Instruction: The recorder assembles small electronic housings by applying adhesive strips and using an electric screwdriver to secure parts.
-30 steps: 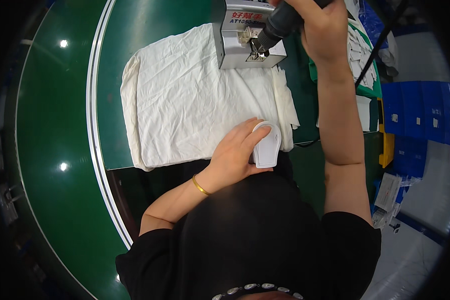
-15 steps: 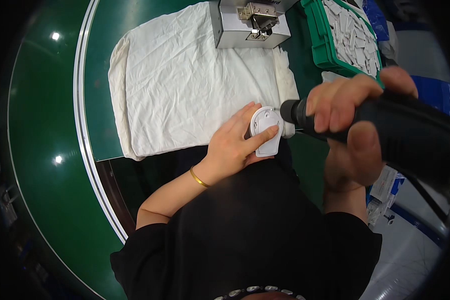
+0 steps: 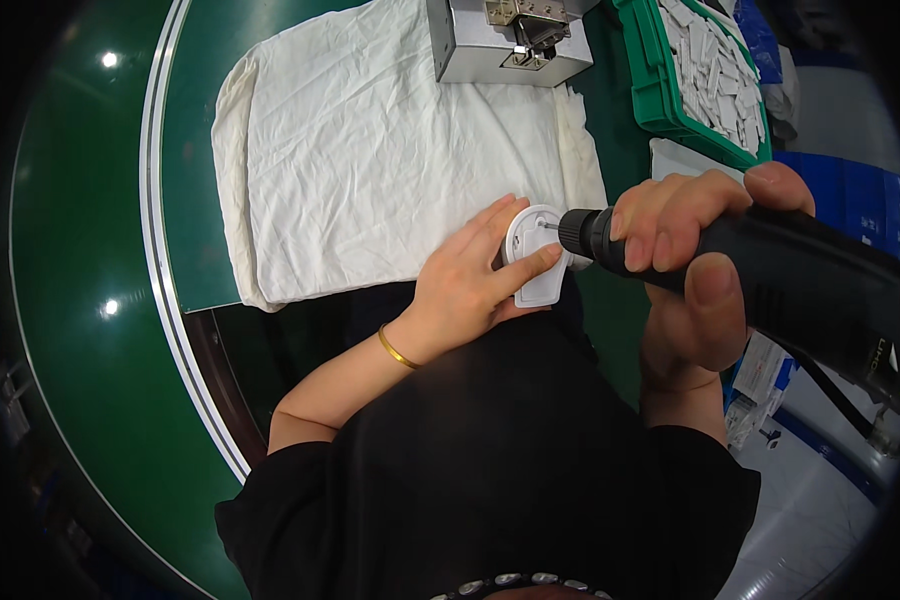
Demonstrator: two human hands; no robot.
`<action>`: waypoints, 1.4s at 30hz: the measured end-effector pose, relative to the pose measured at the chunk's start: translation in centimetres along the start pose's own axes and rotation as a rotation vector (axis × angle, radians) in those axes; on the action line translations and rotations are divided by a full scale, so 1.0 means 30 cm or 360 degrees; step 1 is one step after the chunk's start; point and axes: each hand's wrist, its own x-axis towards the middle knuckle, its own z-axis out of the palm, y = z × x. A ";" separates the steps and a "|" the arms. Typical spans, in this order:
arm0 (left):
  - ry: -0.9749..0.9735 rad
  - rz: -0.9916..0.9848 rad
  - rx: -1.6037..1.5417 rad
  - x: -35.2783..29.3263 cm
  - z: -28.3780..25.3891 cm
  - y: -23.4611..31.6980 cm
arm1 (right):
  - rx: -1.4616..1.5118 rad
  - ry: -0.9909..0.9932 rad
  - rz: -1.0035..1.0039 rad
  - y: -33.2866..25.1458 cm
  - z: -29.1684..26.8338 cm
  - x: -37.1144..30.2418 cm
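Observation:
My left hand (image 3: 465, 270) is closed round a white plastic housing (image 3: 538, 288), rounded at its far end, with the thumb pressed across its face. It is held at the near edge of the table, beside the white cloth. My right hand (image 3: 695, 250) grips a black electric screwdriver (image 3: 785, 270) lying almost level, its nose toward the left. The thin bit reaches into the rounded end of the housing, near a hole there. Whether a screw sits under the tip is too small to tell.
A white cloth (image 3: 370, 160) covers much of the green table (image 3: 205, 200). Behind it stands a grey metal device (image 3: 510, 55) with a clamp-like part. At the far right, a green crate (image 3: 660, 115) holds many white pieces. A cable (image 3: 840, 395) hangs from the screwdriver.
The screwdriver's bit has moved from the housing's far rim inward to a spot nearer its middle. My left hand keeps its hold. The whole view has shifted slightly.

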 end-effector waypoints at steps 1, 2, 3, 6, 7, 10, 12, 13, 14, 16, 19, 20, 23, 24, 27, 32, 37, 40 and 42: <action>0.0000 0.0000 -0.0001 0.001 0.002 -0.001 | 0.0021 0.0011 -0.0021 0.001 0.004 0.001; 0.0009 0.0009 0.0012 0.001 0.005 -0.002 | 0.0043 0.0021 -0.0042 0.002 0.006 0.001; 0.0017 0.0014 0.0028 -0.001 0.007 -0.002 | 0.0045 0.0019 -0.0038 0.001 0.006 0.002; 0.0031 0.0023 0.0025 0.000 0.008 -0.003 | 0.0026 0.0003 0.0002 0.001 0.007 0.004; 0.0033 0.0018 0.0026 0.000 0.010 -0.004 | 0.0036 -0.0005 -0.0004 0.003 0.009 0.004; 0.0017 0.0025 0.0060 -0.005 0.013 -0.005 | 0.0020 -0.0054 -0.0045 0.013 0.002 0.004; -0.0017 0.0028 0.0074 -0.006 0.014 -0.008 | -0.0007 -0.0091 -0.0080 0.022 0.002 0.000; -0.0018 0.0023 0.0073 -0.006 0.014 -0.007 | 0.0026 -0.0069 -0.0064 0.028 0.006 -0.004; -0.0015 0.0026 0.0077 -0.006 0.015 -0.007 | 0.0059 -0.0046 -0.0048 0.032 0.008 -0.007; -0.0013 0.0026 0.0081 -0.005 0.014 -0.009 | 0.0053 -0.0065 -0.0053 0.036 0.002 -0.005; -0.0017 0.0027 0.0071 -0.006 0.013 -0.011 | 0.0067 -0.0069 -0.0062 0.037 0.008 -0.013; -0.0004 0.0034 0.0072 -0.009 0.014 -0.012 | 0.0089 -0.0054 -0.0059 0.035 0.012 -0.018; -0.0001 0.0035 0.0071 -0.003 0.012 -0.012 | 0.0002 -0.0146 -0.0065 0.039 -0.006 -0.001; -0.0014 0.0025 0.0064 -0.002 0.011 -0.009 | -0.0003 -0.0141 -0.0075 0.038 -0.013 0.007; -0.0028 0.0038 0.0008 -0.002 -0.002 -0.011 | 0.0146 -0.0177 -0.0169 0.079 -0.076 0.090; 0.0000 -0.0100 -0.0381 0.026 -0.088 0.021 | -0.0254 0.0301 0.0507 0.294 -0.253 0.279; -0.0032 -0.0247 -0.0802 0.044 -0.136 0.035 | -0.0748 0.0196 0.0568 0.532 -0.297 0.287; 0.0023 -0.0257 -0.0913 0.068 -0.155 0.034 | -0.0966 0.0040 0.0616 0.625 -0.351 0.292; 0.0036 -0.0282 -0.0984 0.094 -0.164 0.026 | -0.1919 0.0218 -0.0144 0.671 -0.379 0.280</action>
